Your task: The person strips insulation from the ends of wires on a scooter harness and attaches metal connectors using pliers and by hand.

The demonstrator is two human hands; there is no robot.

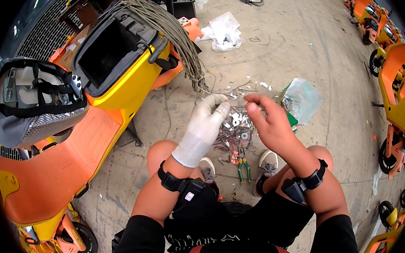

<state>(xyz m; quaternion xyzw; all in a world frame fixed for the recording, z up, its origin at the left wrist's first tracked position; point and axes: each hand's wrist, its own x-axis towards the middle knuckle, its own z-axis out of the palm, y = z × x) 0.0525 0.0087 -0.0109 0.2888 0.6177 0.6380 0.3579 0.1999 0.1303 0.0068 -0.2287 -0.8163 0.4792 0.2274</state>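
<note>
You see two hands: your left hand (206,122), in one white glove, and your bare right hand (269,124). Each wrist carries one black strap-on device, two in all. One orange-and-yellow scooter (96,105) stands close at your left, bearing one bundle of grey wires (171,30) and one grey helmet (30,100). One pair of green-handled pliers (243,167) lies by one pile of small metal parts (234,133). One clear plastic bag (302,99) lies ahead to the right, and one white crumpled bag (225,31) farther ahead. More scooters line the right edge; their number cannot be told.
</note>
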